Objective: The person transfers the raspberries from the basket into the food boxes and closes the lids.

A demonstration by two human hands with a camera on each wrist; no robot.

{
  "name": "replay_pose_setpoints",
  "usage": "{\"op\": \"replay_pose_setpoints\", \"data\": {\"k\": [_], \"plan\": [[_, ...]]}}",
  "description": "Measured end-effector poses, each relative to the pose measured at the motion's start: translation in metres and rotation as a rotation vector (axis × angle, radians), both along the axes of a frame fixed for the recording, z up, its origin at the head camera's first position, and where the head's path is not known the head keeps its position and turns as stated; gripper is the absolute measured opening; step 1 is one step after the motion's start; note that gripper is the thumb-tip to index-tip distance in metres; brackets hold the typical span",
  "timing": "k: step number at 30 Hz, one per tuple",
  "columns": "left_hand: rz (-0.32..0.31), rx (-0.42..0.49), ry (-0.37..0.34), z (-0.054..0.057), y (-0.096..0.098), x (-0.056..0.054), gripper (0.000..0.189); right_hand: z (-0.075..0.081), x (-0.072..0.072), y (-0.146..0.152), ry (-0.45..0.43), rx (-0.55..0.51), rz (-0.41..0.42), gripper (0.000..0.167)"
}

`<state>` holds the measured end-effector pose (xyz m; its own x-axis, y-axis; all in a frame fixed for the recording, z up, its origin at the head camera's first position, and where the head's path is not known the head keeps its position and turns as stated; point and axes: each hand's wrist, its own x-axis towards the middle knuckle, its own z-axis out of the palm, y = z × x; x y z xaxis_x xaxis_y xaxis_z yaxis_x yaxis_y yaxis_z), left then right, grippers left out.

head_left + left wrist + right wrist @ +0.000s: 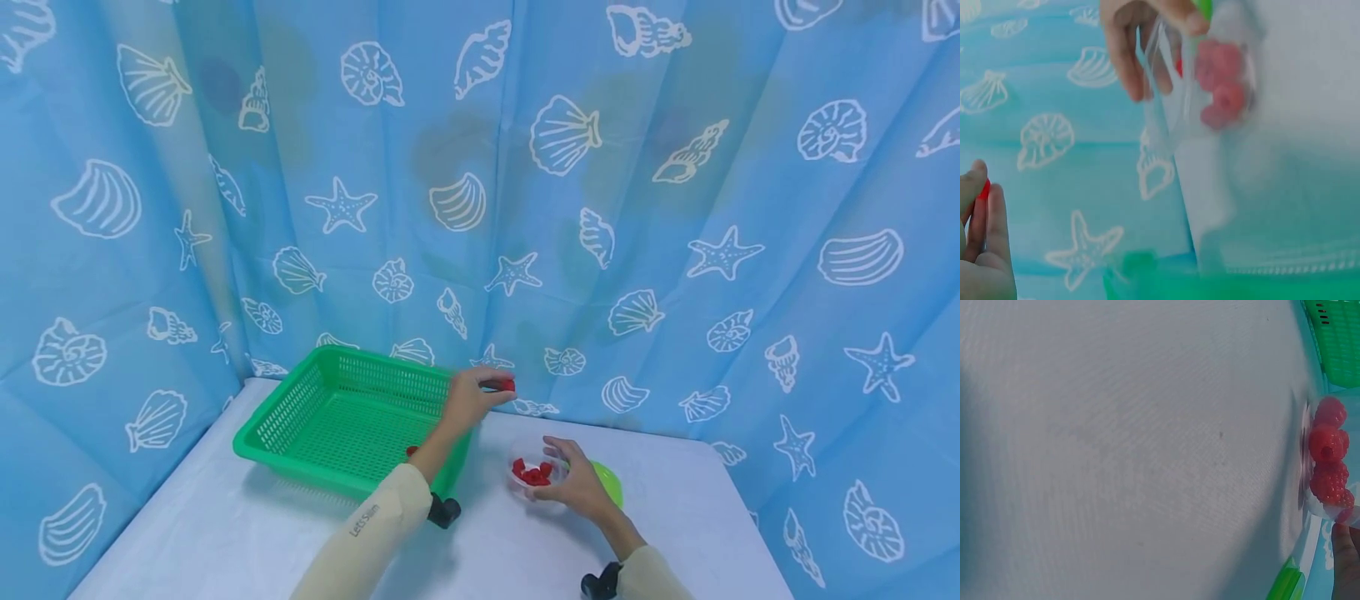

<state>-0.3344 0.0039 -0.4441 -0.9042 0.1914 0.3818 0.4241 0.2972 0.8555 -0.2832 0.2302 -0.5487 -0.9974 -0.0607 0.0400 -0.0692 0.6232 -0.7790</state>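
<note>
My left hand (467, 402) pinches a red raspberry (507, 385) between thumb and fingers, held up over the right rim of the green basket (258, 450). In the left wrist view the same raspberry (984, 189) shows between the fingertips. My right hand (577, 483) grips a clear round tub (517, 492) by its side, fingers around the far rim and thumb at the near one. Several raspberries (1329, 444) lie in the tub, seen through its wall in the right wrist view. Another red raspberry (412, 451) is in the basket, partly hidden by my left forearm.
A bright green lid (609, 482) lies on the white table (675, 500) just right of the tub, partly behind my right hand. The basket stands on the left of the table. A blue curtain (480, 167) with white seashells hangs behind the table and at both sides.
</note>
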Motion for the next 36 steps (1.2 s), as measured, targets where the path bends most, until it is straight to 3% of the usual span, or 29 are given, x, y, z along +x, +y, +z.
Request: {"op": "replay_pose_setpoints", "data": {"k": [3, 9, 15, 23, 30, 36], "plan": [[-0.004, 0.031, 0.029, -0.005, 0.009, 0.008, 0.028, 0.0, 0.001, 0.001, 0.007, -0.009, 0.006, 0.101], [0.061, 0.036, 0.014, -0.013, 0.022, 0.026, 0.031, -0.002, 0.003, 0.001, 0.015, -0.025, 0.006, 0.101], [0.06, 0.069, 0.023, -0.029, 0.031, 0.038, 0.03, -0.001, 0.004, 0.002, 0.016, -0.02, 0.018, 0.1], [0.145, -0.017, 0.028, -0.053, 0.039, 0.046, 0.034, 0.001, 0.002, 0.004, 0.003, -0.023, 0.047, 0.1], [0.133, 0.008, 0.018, -0.067, 0.045, 0.052, 0.032, 0.0, 0.001, 0.004, 0.026, -0.025, 0.04, 0.099], [0.136, 0.007, 0.011, -0.086, 0.047, 0.055, 0.031, -0.002, 0.002, 0.004, 0.025, -0.026, 0.046, 0.099]]}}
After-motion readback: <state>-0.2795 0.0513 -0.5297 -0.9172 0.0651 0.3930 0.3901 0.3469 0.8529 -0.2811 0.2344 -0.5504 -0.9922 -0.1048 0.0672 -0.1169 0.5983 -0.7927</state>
